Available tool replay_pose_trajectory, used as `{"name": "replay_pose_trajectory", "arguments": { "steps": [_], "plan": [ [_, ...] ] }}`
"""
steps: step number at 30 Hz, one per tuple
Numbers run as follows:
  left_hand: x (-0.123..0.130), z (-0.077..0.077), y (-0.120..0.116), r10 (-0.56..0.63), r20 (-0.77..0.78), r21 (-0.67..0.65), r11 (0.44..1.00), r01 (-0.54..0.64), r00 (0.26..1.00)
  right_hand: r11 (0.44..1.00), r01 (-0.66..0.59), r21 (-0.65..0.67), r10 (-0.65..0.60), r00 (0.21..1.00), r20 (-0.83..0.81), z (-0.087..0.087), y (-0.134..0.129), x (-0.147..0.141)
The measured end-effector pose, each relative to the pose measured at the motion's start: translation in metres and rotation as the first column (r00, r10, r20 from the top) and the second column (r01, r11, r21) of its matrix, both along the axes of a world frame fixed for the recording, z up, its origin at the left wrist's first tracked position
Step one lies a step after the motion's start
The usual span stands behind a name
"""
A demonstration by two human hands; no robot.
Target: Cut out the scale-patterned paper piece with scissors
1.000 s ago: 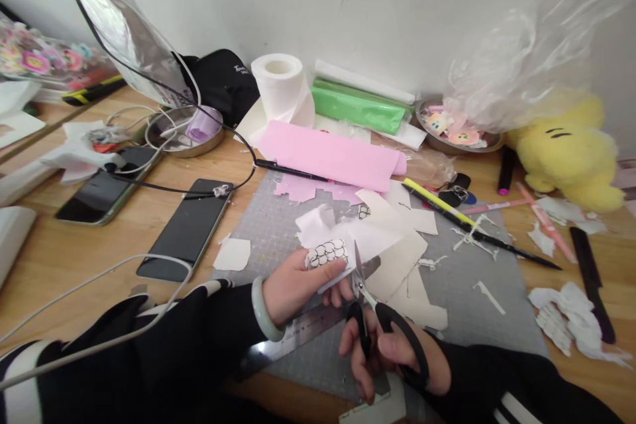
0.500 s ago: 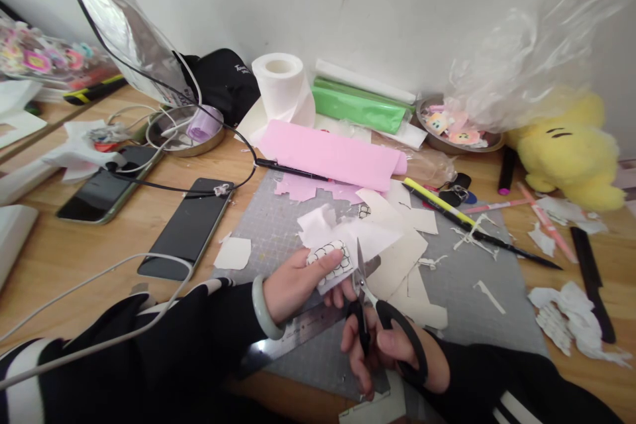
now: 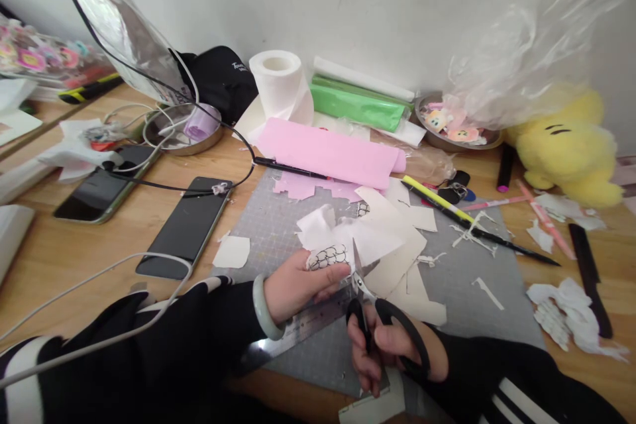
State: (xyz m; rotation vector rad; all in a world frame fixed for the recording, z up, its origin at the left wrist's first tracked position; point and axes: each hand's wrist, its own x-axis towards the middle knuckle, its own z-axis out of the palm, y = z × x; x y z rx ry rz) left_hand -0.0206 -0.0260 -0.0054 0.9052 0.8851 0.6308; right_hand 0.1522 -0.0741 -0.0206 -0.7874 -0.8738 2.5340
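Note:
Between the thumb and fingers of my left hand (image 3: 293, 285) is a small white paper piece (image 3: 328, 256) with a black scale-like pattern. My right hand (image 3: 392, 348) has its fingers in the black handles of a pair of scissors (image 3: 358, 280), whose blades are parted and point up beside the paper's right edge. White scrap paper (image 3: 365, 238) lies just behind the blades. Beneath the hands are a grey cutting mat (image 3: 472, 298) and a metal ruler (image 3: 303, 329). Cream paper offcuts (image 3: 397, 265) spread to the right of the scissors.
Behind the mat lie folded pink sheets (image 3: 328, 152), a white roll (image 3: 281, 86) and a green pack (image 3: 358, 103). Two phones (image 3: 183, 228) and cables are at left. A yellow pen (image 3: 432, 197), a metal bowl (image 3: 457, 139) and a yellow plush toy (image 3: 566, 146) are at right.
My left thumb has shifted down and right along the paper, uncovering more of the pattern. The patterned paper is turned slightly. My right-hand fingers have moved a little to the right.

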Motion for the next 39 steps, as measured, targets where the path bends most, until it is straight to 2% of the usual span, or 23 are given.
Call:
{"name": "replay_pose_trajectory", "arguments": {
  "steps": [3,5,8,11,14,18,21,25,30,34,39],
  "plan": [
    [0.000,-0.002,0.000,0.007,0.018,-0.026,1.000,-0.007,1.000,1.000,-0.009,0.020,0.006,0.991,0.131,0.007,0.002,0.000],
    [0.000,-0.002,0.000,0.007,0.009,-0.018,1.000,-0.007,1.000,0.999,-0.001,0.046,-0.007,0.987,0.161,0.006,0.001,-0.001],
    [0.000,0.000,-0.001,0.085,0.016,-0.046,0.995,-0.084,0.996,0.996,0.019,0.087,-0.031,0.990,0.134,0.001,-0.003,-0.002],
    [0.001,0.003,-0.004,0.141,0.136,-0.169,0.979,-0.117,0.981,0.993,0.003,0.114,-0.007,1.000,0.029,-0.001,-0.007,-0.004],
    [0.001,0.005,-0.007,0.087,0.277,-0.218,0.976,-0.026,0.957,0.993,-0.055,0.106,0.064,0.995,-0.075,0.001,-0.009,-0.005],
    [0.000,0.005,-0.006,-0.095,0.408,-0.129,0.979,0.160,0.908,0.987,-0.127,0.098,0.142,0.975,-0.173,0.005,-0.010,-0.007],
    [0.000,0.008,-0.005,-0.226,0.467,-0.129,0.939,0.319,0.855,0.982,-0.164,0.090,0.181,0.956,-0.229,0.004,-0.012,-0.008],
    [0.000,0.013,-0.003,-0.272,0.519,-0.165,0.898,0.407,0.811,0.984,-0.154,0.084,0.170,0.959,-0.227,0.001,-0.013,-0.008],
    [0.002,0.010,-0.003,-0.139,0.522,-0.244,0.921,0.303,0.842,0.986,-0.122,0.116,0.146,0.963,-0.228,0.002,-0.010,-0.009],
    [0.004,0.005,-0.004,0.033,0.485,-0.330,0.932,0.148,0.874,0.988,-0.084,0.132,0.109,0.974,-0.198,0.005,-0.007,-0.009],
    [0.007,0.006,-0.005,0.148,0.425,-0.334,0.943,0.003,0.893,0.988,-0.018,0.152,0.047,0.981,-0.190,0.008,-0.006,-0.010]
  ]
}}
